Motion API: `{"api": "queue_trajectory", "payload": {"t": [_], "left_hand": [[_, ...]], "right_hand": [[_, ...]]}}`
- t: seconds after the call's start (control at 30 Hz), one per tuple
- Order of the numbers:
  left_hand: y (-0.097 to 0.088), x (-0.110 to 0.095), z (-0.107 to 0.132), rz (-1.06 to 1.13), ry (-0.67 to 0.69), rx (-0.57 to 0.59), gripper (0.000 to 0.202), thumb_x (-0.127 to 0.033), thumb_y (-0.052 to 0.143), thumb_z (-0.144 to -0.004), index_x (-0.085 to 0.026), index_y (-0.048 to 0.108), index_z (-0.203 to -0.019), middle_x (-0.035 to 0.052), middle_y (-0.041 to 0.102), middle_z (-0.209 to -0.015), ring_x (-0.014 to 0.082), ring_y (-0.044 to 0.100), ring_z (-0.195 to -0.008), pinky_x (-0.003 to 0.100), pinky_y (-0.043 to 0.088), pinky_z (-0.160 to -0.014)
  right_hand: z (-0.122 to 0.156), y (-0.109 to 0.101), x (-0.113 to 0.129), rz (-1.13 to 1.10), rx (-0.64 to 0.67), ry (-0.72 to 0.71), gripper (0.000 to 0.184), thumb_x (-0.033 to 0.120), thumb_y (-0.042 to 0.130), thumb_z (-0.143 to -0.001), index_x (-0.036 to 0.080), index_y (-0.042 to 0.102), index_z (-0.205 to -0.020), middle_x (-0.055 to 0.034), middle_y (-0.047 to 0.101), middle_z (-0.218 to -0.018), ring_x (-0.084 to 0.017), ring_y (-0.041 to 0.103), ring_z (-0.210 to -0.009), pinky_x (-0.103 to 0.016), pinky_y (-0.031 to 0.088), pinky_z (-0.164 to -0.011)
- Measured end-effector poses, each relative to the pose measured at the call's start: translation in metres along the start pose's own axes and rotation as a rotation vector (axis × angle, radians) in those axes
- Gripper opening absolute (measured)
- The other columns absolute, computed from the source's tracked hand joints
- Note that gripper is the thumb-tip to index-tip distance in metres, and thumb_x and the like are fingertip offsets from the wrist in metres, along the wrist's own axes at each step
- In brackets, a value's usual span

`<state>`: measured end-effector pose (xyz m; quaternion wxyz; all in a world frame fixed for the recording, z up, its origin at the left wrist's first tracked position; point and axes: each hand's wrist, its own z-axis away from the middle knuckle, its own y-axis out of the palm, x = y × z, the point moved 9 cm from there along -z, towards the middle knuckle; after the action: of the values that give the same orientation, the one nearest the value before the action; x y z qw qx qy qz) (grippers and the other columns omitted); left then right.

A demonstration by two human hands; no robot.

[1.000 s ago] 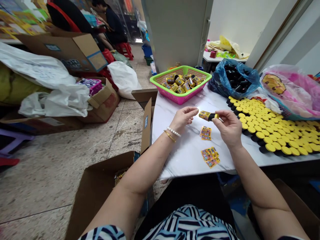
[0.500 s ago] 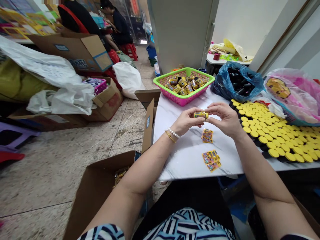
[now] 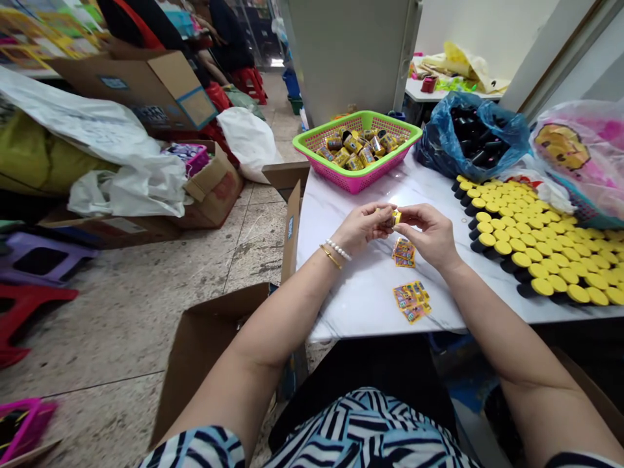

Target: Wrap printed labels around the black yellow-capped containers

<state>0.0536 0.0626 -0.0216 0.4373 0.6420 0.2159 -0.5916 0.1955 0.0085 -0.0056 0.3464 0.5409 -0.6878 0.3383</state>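
Observation:
My left hand point(image 3: 361, 227) and my right hand point(image 3: 429, 235) meet above the white marble table point(image 3: 361, 292), fingers pinched together on one small yellow-capped tube point(image 3: 396, 217) with a yellow label. Most of the tube is hidden by my fingers. Two small piles of yellow stickers point(image 3: 403, 252) point(image 3: 412, 301) lie on the table just below my hands. Rows of black tubes with yellow caps point(image 3: 531, 247) stand to the right of my right hand. A green and pink basket point(image 3: 312, 138) with several labelled tubes sits at the far edge.
A blue bag of black tubes point(image 3: 468, 140) and a pink bag point(image 3: 580, 162) lie at the back right. An open cardboard box point(image 3: 205, 344) stands on the floor left of my knees. More boxes, white bags and plastic stools crowd the floor at left.
My hands came together: the tube held out in my right hand a second ago is now gripped by both hands and mostly covered. The view shifted down slightly.

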Motion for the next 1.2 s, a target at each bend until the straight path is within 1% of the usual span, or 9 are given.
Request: {"api": "queue_trajectory", "payload": {"t": [0.13,0.4,0.6,0.73,0.83,0.93,1.0,1.1,1.2], "left_hand": [[-0.005,0.007,0.001,-0.011,-0.115,-0.029,0.048,-0.046,0.095,-0.071,-0.01,0.07,-0.09,0.0009,0.068,-0.073,0.0066,0.06,-0.054,0.018,0.046,-0.05],[0.01,0.009,0.006,0.078,-0.148,0.154,0.041,-0.039,0.091,-0.079,-0.009,0.072,-0.098,0.0026,0.071,-0.073,0.006,0.061,-0.054,0.016,0.049,-0.051],[0.01,0.02,0.006,0.077,-0.21,0.126,0.041,-0.047,0.084,-0.086,-0.008,0.069,-0.09,0.005,0.072,-0.072,0.0017,0.049,-0.041,0.012,0.031,-0.036],[0.015,0.018,0.007,0.151,-0.216,0.104,0.031,-0.037,0.08,-0.092,-0.008,0.068,-0.088,0.0007,0.065,-0.065,0.0002,0.046,-0.04,0.009,0.031,-0.037],[0.019,0.018,0.01,0.126,-0.256,0.104,0.029,-0.032,0.08,-0.091,-0.008,0.067,-0.085,-0.0014,0.062,-0.063,-0.0014,0.041,-0.038,0.009,0.026,-0.035],[0.025,0.019,0.014,0.052,-0.259,0.147,0.03,-0.032,0.084,-0.088,-0.008,0.065,-0.083,-0.0014,0.062,-0.062,-0.0011,0.041,-0.037,0.011,0.026,-0.035],[0.031,0.02,0.016,0.014,-0.242,0.212,0.03,-0.03,0.087,-0.084,-0.009,0.065,-0.083,-0.0012,0.063,-0.064,0.0001,0.044,-0.038,0.013,0.028,-0.035],[0.035,0.022,0.018,-0.014,-0.221,0.303,0.035,-0.032,0.09,-0.079,-0.011,0.065,-0.089,-0.0003,0.065,-0.067,0.0028,0.049,-0.04,0.015,0.029,-0.035],[0.029,0.02,0.016,0.009,-0.21,0.309,0.043,-0.046,0.088,-0.08,-0.013,0.066,-0.096,0.0024,0.068,-0.069,0.0069,0.053,-0.041,0.017,0.032,-0.034]], "right_hand": [[-0.002,0.008,-0.007,-0.129,0.13,0.025,0.044,0.037,0.086,-0.082,0.03,0.077,-0.124,-0.0046,0.074,-0.114,-0.019,0.074,-0.098,-0.038,0.065,-0.092],[-0.003,-0.002,-0.004,-0.311,-0.002,0.029,0.021,0.031,0.095,-0.071,0.024,0.082,-0.086,0.0005,0.07,-0.086,-0.015,0.072,-0.078,-0.031,0.068,-0.073],[0.0,0.008,0.003,-0.287,0.099,0.072,0.026,0.038,0.089,-0.08,0.027,0.081,-0.102,-0.0008,0.068,-0.105,-0.015,0.074,-0.083,-0.033,0.072,-0.075],[0.001,-0.004,0.006,-0.294,0.002,0.018,0.017,0.035,0.09,-0.079,0.026,0.081,-0.089,0.001,0.063,-0.095,-0.014,0.072,-0.08,-0.035,0.073,-0.072],[0.002,0.0,0.002,-0.319,0.071,0.079,0.024,0.037,0.088,-0.082,0.03,0.08,-0.103,0.0012,0.065,-0.099,-0.014,0.072,-0.078,-0.037,0.073,-0.074],[0.003,0.006,0.005,-0.237,0.179,0.069,0.031,0.036,0.082,-0.087,0.035,0.079,-0.118,-0.0021,0.065,-0.112,-0.017,0.073,-0.091,-0.037,0.071,-0.08],[0.002,0.005,0.011,-0.131,0.183,0.0,0.024,0.034,0.081,-0.088,0.034,0.083,-0.111,-0.0041,0.066,-0.11,-0.019,0.07,-0.099,-0.036,0.069,-0.085],[0.002,0.004,0.011,-0.075,0.166,-0.04,0.017,0.034,0.082,-0.086,0.032,0.085,-0.103,-0.0042,0.067,-0.1,-0.019,0.069,-0.097,-0.035,0.067,-0.086],[0.002,0.005,-0.001,-0.162,0.174,0.059,0.02,0.038,0.082,-0.086,0.033,0.084,-0.105,-0.0028,0.065,-0.107,-0.017,0.071,-0.09,-0.034,0.069,-0.077]]}}
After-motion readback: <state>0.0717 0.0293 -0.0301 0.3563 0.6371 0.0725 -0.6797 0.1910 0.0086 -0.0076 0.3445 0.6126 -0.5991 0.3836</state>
